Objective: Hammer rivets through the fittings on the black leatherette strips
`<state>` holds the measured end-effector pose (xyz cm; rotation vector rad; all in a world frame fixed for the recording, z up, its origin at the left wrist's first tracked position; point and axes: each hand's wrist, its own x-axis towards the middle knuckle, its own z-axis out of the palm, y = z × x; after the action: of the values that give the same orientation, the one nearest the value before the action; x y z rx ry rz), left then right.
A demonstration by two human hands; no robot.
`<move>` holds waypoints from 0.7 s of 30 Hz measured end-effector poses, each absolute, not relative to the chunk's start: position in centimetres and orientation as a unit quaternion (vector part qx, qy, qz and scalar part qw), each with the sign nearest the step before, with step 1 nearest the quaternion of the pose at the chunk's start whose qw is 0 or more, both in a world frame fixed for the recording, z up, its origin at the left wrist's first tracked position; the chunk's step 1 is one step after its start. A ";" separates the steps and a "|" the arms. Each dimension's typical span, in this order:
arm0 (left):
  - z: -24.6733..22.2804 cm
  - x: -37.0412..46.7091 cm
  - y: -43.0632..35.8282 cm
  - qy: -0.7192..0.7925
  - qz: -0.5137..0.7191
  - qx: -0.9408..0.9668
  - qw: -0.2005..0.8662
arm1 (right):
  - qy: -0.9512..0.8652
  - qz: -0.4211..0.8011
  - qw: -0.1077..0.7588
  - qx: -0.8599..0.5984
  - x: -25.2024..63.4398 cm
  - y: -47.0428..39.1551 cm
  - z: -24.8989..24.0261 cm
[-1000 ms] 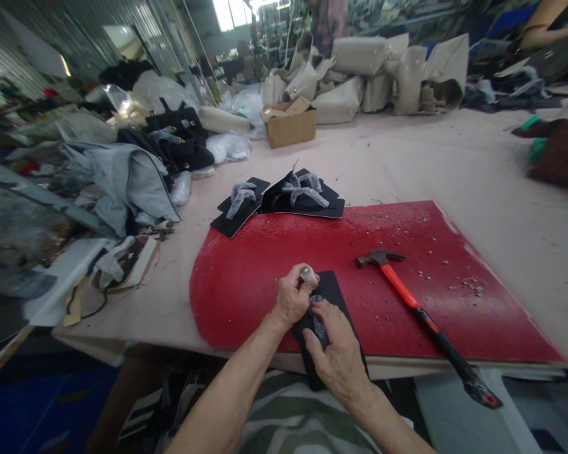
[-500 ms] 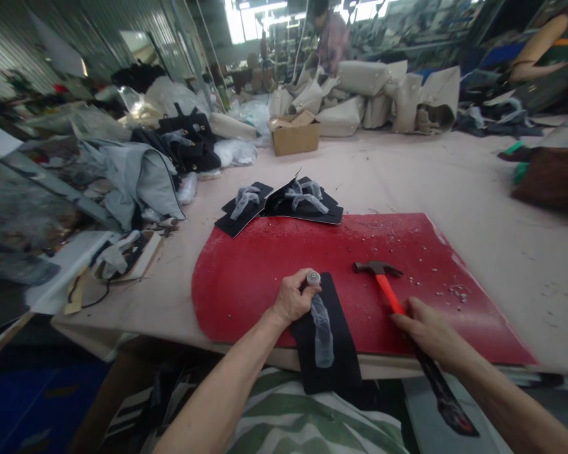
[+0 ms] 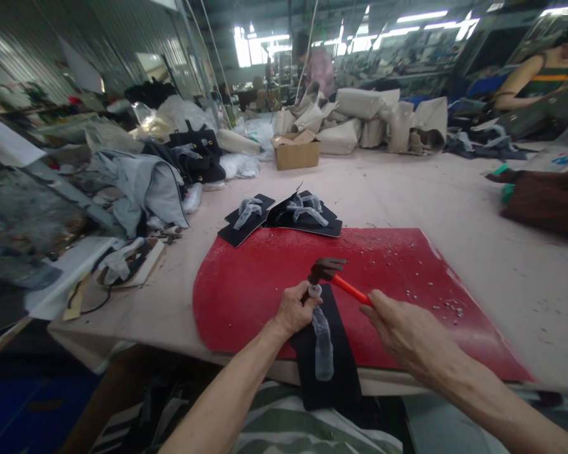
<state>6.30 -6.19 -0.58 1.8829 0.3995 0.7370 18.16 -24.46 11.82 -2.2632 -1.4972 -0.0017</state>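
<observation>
My left hand [image 3: 294, 308] is closed around an upright metal punch [image 3: 315, 291], of which only the round top shows. Beneath it lies a black panel [image 3: 339, 337] with a strap wrapped in clear plastic [image 3: 324, 353]; the panel's near end hangs over the table edge. In my right hand [image 3: 400, 325] is a claw hammer [image 3: 353, 290] with an orange handle. Its dark head is at the punch's top; whether they touch I cannot tell. A red mat [image 3: 246, 302] lies under the work.
Black panels with plastic-wrapped straps [image 3: 303, 214] lie at the mat's far edge. Small metal bits [image 3: 454, 309] are scattered on the right of the mat. Farther back stand a cardboard box [image 3: 296, 154] and beige bags [image 3: 355, 120]. Co-workers are at the back and far right.
My right hand has brought the hammer up and leftward from over the mat to the punch's top. My left hand keeps its hold on the punch. The view has tilted up slightly.
</observation>
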 end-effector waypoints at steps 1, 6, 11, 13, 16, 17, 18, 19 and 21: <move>-0.5 6.3 -6.2 0.165 0.305 0.785 0.514 | -0.531 -0.029 0.232 -0.815 18.2 -24.4 13.0; -0.1 6.2 -6.2 0.166 0.302 0.786 0.514 | -0.431 -0.237 0.381 -0.783 17.3 -24.4 15.1; -0.5 6.3 -6.1 0.166 0.298 0.785 0.517 | -0.569 -0.049 0.175 -0.802 18.0 -25.2 8.6; -0.6 6.3 -6.1 0.165 0.300 0.786 0.516 | -0.535 0.003 0.133 -0.834 19.2 -25.7 6.9; -0.6 6.2 -6.1 0.164 0.303 0.790 0.507 | -0.504 0.042 0.131 -0.853 21.3 -26.1 5.5; -0.6 6.2 -6.1 0.163 0.303 0.792 0.504 | -0.494 0.056 0.126 -0.858 21.8 -26.2 5.2; -0.6 6.2 -6.0 0.162 0.302 0.792 0.505 | -0.484 0.064 0.114 -0.865 22.2 -26.1 4.8; -0.6 6.2 -6.0 0.162 0.300 0.792 0.507 | -0.475 0.056 0.097 -0.873 22.3 -26.0 4.5; -0.7 6.2 -6.0 0.164 0.295 0.787 0.516 | -0.473 -0.017 0.081 -0.877 21.7 -25.6 4.3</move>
<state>6.17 -5.97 -0.65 1.8909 0.3944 0.7090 21.69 -25.55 4.27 -2.6219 -1.4147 -0.0497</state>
